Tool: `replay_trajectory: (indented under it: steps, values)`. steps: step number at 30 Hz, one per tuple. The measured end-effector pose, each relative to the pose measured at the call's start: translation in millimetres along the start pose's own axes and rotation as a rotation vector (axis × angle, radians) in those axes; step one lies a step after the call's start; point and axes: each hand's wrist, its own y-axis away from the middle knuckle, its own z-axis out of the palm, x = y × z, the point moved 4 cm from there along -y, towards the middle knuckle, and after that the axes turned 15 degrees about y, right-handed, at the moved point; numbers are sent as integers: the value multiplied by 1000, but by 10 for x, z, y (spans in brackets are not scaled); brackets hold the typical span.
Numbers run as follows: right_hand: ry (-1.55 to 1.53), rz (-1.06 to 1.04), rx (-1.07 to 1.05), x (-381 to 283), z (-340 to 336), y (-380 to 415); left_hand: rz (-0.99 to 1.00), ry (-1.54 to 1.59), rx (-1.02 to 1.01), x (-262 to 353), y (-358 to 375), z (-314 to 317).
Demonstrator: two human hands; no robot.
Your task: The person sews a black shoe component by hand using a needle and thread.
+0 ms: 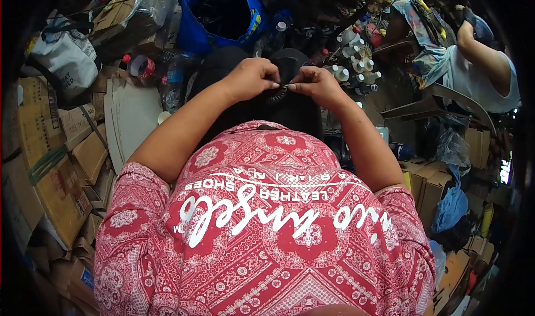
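Both my hands meet above my dark-clothed lap, fingertips nearly touching. My left hand point(255, 77) pinches one end of a small dark piece between thumb and forefinger. From the other side, my right hand point(316, 85) pinches the same dark piece. A black coiled item point(277, 95) hangs just under the fingertips, against the dark clothing; whether it is joined to the pinched piece is hard to tell. What exactly the piece is, I cannot make out.
A blue bag point(192, 23) stands open ahead. Plastic bottles point(356, 59) lie at the front right, with more at the front left. Flattened cardboard point(50, 160) is stacked at left. Another person point(485, 73) sits at right near a curved chair frame point(446, 95).
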Motion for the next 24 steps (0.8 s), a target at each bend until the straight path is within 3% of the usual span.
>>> replay_trajectory:
  steps: [3, 6, 8, 10, 13, 16, 17, 21, 23, 24]
  values:
    - [-24, 8, 20, 93, -166, 12, -107, -9, 18, -78, 132, -159]
    - [-242, 96, -53, 207, -68, 129, -99, -19, 82, -19, 204, -98]
    - [80, -137, 157, 234, -81, 199, -117, -21, 53, 34, 176, -87]
    - [222, -103, 161, 234, -93, 376, -206, 54, 4, 41, 145, -41]
    - [-194, 162, -7, 331, -44, 613, -173, 19, -54, 20, 82, 20]
    - [-221, 106, 47, 135, -306, 664, -83, -69, -97, 68, 54, 32]
    - [-115, -11, 118, 54, -414, 579, -80, -69, -108, 81, 43, 48]
    - [82, 116, 216, 199, -622, 129, -45, -156, -137, 136, 16, 81]
    - [789, 13, 419, 253, -666, -14, -43, -180, -122, 159, 11, 30]
    - [792, 1, 420, 124, -704, -32, -43, -191, -123, 162, 24, 6]
